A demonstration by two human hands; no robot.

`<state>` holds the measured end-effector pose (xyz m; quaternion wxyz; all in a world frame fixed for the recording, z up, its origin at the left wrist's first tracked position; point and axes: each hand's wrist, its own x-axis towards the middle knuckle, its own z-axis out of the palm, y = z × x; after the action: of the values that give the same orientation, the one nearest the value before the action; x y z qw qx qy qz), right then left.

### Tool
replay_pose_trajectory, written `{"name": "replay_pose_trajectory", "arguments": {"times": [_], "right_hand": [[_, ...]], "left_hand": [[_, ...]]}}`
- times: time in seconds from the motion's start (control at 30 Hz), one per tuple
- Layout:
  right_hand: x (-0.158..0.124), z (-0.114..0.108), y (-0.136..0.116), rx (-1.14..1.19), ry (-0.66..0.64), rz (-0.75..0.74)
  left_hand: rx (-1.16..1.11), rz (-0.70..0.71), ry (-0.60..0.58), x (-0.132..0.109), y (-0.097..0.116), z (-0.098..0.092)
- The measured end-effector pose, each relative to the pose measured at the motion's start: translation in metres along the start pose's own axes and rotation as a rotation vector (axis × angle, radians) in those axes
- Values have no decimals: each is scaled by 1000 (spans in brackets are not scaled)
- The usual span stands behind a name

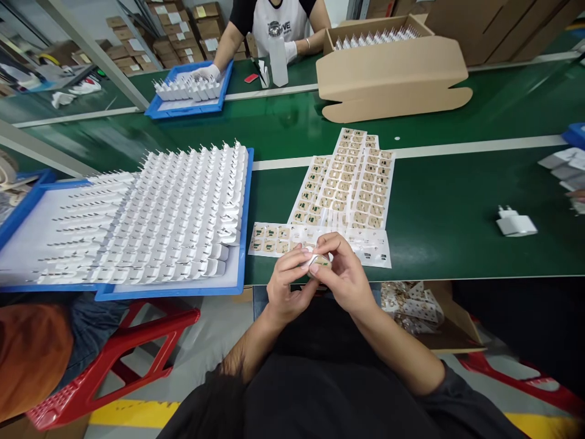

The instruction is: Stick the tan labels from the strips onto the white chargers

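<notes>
Just over the table's front edge, a small white plug charger (312, 261) is held between my two hands, with a tan and green sticker (322, 261) on the face toward me. My left hand (289, 285) is closed round its left side. The fingers of my right hand (343, 275) pinch the right edge, at the sticker. My fingers cover much of the charger, and its pins do not show. Right behind my hands lies a sheet of tan stickers (372, 249), crosswise below several more sticker sheets (339, 177) that overlap.
Blue trays (249, 207) filled with rows of white chargers (183, 213) stand at left. A single charger (516, 223) lies at right. Across the green conveyor, a gloved co-worker (278, 24) has a hand at another blue tray (187, 111); an open cardboard box (393, 79) stands nearby.
</notes>
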<state>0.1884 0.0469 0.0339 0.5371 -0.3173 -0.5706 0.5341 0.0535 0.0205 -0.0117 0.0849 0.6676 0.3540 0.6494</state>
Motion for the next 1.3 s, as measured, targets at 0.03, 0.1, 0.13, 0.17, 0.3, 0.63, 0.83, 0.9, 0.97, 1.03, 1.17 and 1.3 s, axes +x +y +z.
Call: {"name": "replay_pose_trajectory", "arguments": {"times": [0.03,0.1,0.13,0.17,0.3,0.63,0.83,0.9,0.97,1.03,1.17,1.3], "right_hand": [[0,0,1,13,11,-18],[1,0,3,37,20,-27],[1,0,3,46,21,-19],[1,0,3,51,18,-8],[1,0,0,31,28,33],[-1,0,4,85,30,84],[2,-8,2,150,-100,256],[3,-8,0,114,-124,232],[3,-6,-1,71,-115,196],[3,-3,-1,41,-80,165],[3,2,1,-1,-3,137],[4,3,4,43,51,177]], "left_hand": [[7,9,2,0,0,0],[24,15,3,0,1,0],[31,15,3,0,1,0],[37,17,5,0,1,0],[61,48,17,1,1,-1],[45,92,6,1,1,0],[-59,-79,77,-7,-3,1],[-104,-139,95,-8,-4,2],[-131,-158,89,-8,-4,3],[-123,-140,71,-6,-3,4],[-35,-83,30,-2,-1,4],[21,-32,-13,1,0,2]]}}
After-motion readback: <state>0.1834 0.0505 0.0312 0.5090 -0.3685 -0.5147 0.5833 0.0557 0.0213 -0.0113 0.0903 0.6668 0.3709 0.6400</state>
